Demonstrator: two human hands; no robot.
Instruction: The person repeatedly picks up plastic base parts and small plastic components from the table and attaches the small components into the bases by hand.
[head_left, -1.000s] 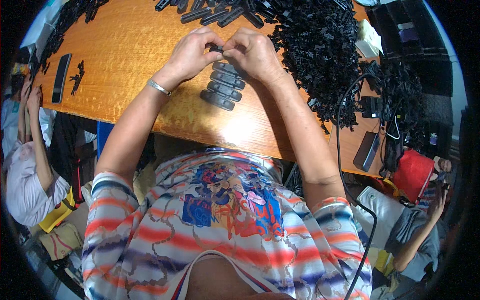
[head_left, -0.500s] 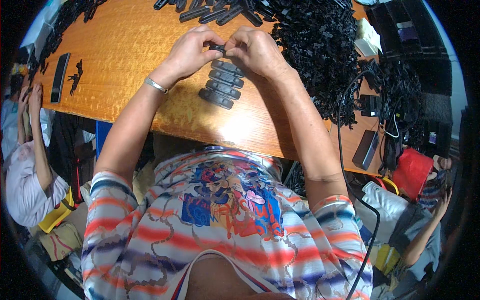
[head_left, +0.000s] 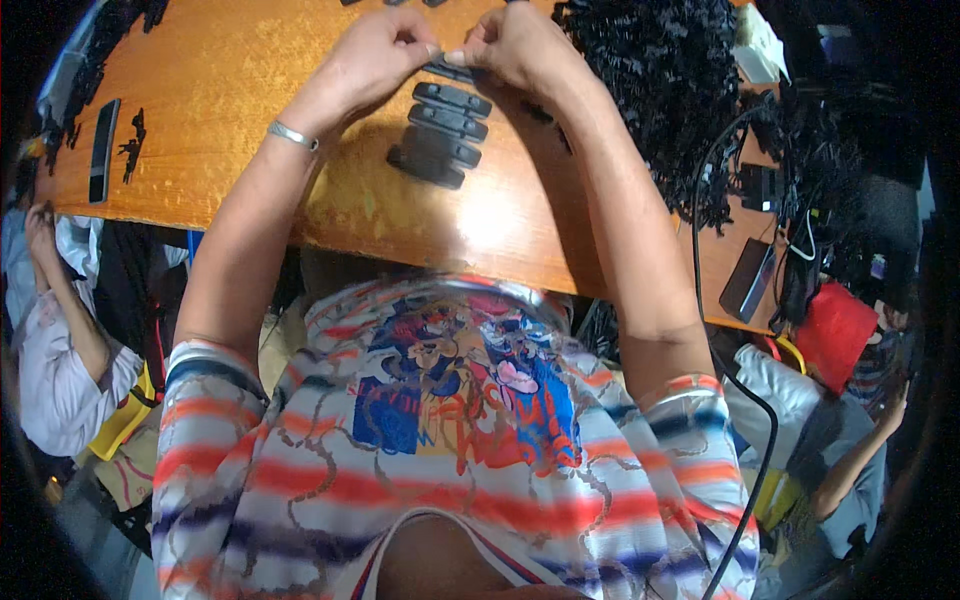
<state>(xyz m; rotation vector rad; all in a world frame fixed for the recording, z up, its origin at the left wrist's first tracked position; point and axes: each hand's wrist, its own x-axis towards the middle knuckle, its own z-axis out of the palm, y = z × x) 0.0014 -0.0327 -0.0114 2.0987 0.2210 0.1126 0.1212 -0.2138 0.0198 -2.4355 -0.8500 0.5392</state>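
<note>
Both my hands meet near the top of the view over a small elongated black plastic piece (head_left: 450, 69). My left hand (head_left: 372, 58), with a metal bracelet at the wrist, is closed in a pinch at the piece's left end. On its other side, my right hand (head_left: 522, 52) has thumb and fingers pinched at its upper edge. The fingers partly hide it. Just nearer to me, several similar black plastic pieces (head_left: 447, 121) lie side by side in a column on the wooden table (head_left: 350, 205).
A large heap of small black parts (head_left: 650, 110) covers the table's right side. Farther right lie a dark phone-like device (head_left: 747, 280) and a black cable (head_left: 697, 215). At left are a phone (head_left: 103, 150) and a few loose black parts (head_left: 132, 147). People sit at both sides.
The whole view has shifted, so the table and hands appear higher. My hands have drawn slightly apart around the black piece, which now shows more between the fingertips, close to the column.
</note>
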